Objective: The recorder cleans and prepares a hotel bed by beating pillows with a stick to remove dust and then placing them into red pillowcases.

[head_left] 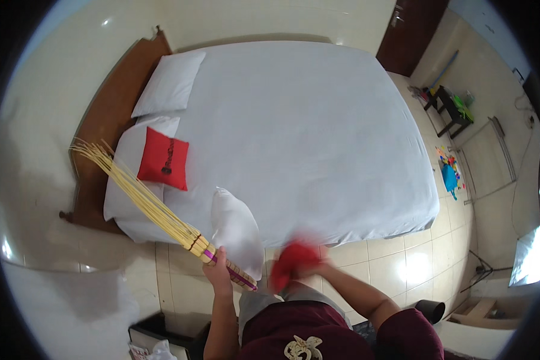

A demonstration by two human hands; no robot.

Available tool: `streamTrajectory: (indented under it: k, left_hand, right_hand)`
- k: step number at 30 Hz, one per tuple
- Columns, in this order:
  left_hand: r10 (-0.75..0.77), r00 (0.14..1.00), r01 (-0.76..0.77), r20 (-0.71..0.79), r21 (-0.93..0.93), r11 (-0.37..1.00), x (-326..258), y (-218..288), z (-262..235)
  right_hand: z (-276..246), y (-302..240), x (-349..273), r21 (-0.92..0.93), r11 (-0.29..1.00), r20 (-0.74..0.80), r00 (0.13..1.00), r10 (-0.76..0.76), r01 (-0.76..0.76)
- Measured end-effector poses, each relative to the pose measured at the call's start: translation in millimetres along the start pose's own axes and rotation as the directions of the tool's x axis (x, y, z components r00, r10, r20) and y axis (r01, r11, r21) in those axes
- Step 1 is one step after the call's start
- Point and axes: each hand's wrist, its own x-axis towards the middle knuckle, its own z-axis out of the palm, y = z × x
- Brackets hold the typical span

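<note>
My left hand [217,275] is closed around the bound handle of a stick broom [156,207], a bundle of thin yellow sticks with purple wrapping. Its loose tips fan out toward the headboard at the upper left. Close by that hand, a small white cushion [237,222] overlaps the near edge of the bed. My right hand [313,267], smeared by motion, grips a red soft thing [294,264] in front of my body. Blur hides whether that is a cloth or a cushion. A red square cushion [165,157] with dark print lies by the pillows on the bed.
The wide bed [300,132] has a white sheet, a white pillow [171,84] and a brown wooden headboard [111,102]. At right are a small dark table [453,114], a metal rack [501,147] and a blue bag [449,178] among small colourful items. A black bin-like cylinder [431,310] stands lower right.
</note>
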Motion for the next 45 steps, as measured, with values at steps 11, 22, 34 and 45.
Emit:
streamTrajectory:
  k: [11, 22, 34, 45]
  left_hand:
    - [-0.050, 0.975, 0.022, 0.215, 0.128, 0.991, 15.0, 19.4, 45.7]
    - [-0.046, 0.914, -0.012, 0.403, 0.142, 0.990, 37.9, 9.5, 31.8]
    - [-0.152, 0.760, 0.141, 0.632, 0.068, 0.988, 78.8, 32.6, 103.5]
    - [-0.141, 0.605, -0.051, 0.784, 0.215, 0.975, 61.4, 15.3, 176.6]
  right_hand:
    - [-298.9, -81.1, -164.0, 0.507, 0.862, -0.629, 0.678, 0.380, -0.014]
    - [-110.3, -126.0, -96.2, 0.155, 0.846, -0.142, 0.836, 0.530, -0.510]
    - [-303.2, -31.3, -82.6, 0.511, 0.605, -0.860, -0.350, 0.372, -0.611]
    - [-189.5, -213.2, 37.1, 0.601, 0.798, -0.701, 0.514, 0.494, 0.053]
